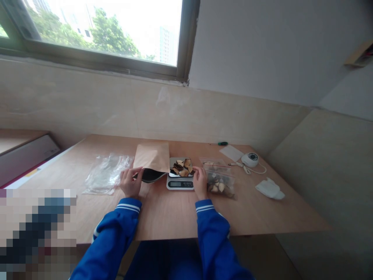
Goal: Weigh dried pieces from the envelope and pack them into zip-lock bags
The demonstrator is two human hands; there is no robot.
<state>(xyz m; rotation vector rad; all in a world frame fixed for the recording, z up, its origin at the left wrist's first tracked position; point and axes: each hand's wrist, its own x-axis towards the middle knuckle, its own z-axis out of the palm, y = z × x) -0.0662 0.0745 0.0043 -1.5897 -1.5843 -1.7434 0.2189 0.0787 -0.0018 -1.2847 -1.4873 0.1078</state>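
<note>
Got left hand [131,182] pinching the open mouth of a brown paper bag [153,157] up at one o'clock, right hand [200,182] curled at three o'clock on the scale [180,188], too small to tell whether gripping anything. Got dried slices [183,172] heaped on there already, more left in clear bags [222,186] at right hand's three o'clock; can't see any inside the brown paper bag.

One view, worn on the head, looks forward and down from above the near edge of the counter [163,219]. It is wide: the left hand [131,183] and right hand [200,181] appear small near mid-frame, the counter's far edge with both its corners fits in, and beyond rise the wall [116,103] and, upper left, the window [101,35].
</note>
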